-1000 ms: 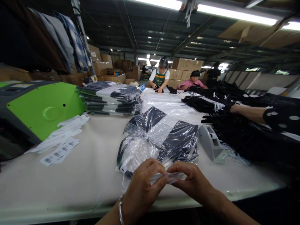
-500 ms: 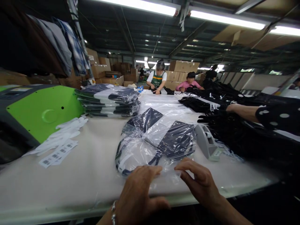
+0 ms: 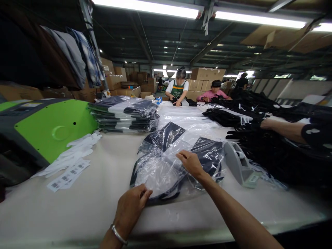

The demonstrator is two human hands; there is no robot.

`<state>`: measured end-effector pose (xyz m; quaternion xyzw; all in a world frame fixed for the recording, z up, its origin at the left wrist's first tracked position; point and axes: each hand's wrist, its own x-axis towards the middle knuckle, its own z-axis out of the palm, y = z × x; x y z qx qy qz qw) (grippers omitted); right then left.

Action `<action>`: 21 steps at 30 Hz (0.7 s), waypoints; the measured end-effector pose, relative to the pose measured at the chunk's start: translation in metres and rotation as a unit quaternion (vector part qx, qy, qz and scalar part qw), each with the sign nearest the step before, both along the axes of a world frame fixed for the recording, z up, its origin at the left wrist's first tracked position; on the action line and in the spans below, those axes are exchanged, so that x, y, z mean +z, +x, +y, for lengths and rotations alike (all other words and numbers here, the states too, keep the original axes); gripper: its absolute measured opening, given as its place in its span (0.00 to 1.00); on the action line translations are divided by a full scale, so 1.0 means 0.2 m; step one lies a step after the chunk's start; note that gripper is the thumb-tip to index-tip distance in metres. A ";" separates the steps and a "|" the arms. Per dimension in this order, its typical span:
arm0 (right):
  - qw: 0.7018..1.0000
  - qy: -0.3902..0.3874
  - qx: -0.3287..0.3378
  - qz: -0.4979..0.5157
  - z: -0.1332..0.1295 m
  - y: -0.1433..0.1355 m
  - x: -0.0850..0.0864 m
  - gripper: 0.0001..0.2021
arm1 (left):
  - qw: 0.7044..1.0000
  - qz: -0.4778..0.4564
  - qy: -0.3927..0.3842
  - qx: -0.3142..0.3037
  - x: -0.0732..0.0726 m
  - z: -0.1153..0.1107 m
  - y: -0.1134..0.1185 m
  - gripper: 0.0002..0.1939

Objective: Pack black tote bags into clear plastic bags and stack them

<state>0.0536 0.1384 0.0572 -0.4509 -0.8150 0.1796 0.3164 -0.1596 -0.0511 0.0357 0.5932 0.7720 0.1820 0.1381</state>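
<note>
A transparent plastic bag (image 3: pixel 158 169) with a dark navy and white folded garment (image 3: pixel 207 152) inside lies in front of me on the table. My left hand (image 3: pixel 133 204), with a silver bracelet at the wrist, pinches the bag's near left edge between thumb and fingers. Farther in, my right hand (image 3: pixel 190 164) has its fingers closed on the crumpled plastic near the middle of the bag. Glare on the film hides part of the garment. Just right of the bag stands a grey tape dispenser (image 3: pixel 237 162).
A stack of bagged garments (image 3: pixel 124 114) sits behind on the left. White gloves (image 3: pixel 75 152) and barcode labels (image 3: pixel 68 176) lie beside a green machine (image 3: pixel 57 128). Black garments (image 3: pixel 280 155) pile up on the right, where a co-worker's arm (image 3: pixel 284 129) reaches in. Two people work across the table.
My hands have gone from hovering at the bag's near edge to gripping its plastic. The right moved forward over the bag, the left slightly left. The bag's near part has shifted.
</note>
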 end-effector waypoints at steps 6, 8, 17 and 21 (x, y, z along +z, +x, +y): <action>0.997 -0.052 -0.027 -0.054 0.10 -0.06 -0.18 0.10 | 0.997 0.070 -0.011 -0.017 -0.02 0.00 -0.01 0.03; 0.994 -0.062 -0.036 -0.078 0.10 -0.07 -0.18 0.08 | 0.998 0.059 0.013 -0.029 0.02 0.03 -0.02 0.06; 0.981 -0.132 -0.061 -0.125 0.08 -0.06 -0.11 0.08 | 0.988 -0.051 0.092 -0.115 0.16 0.65 -0.04 0.07; 0.979 -0.149 -0.069 -0.123 0.07 -0.05 -0.10 0.08 | 0.988 -0.065 0.066 -0.126 0.11 0.87 0.02 0.08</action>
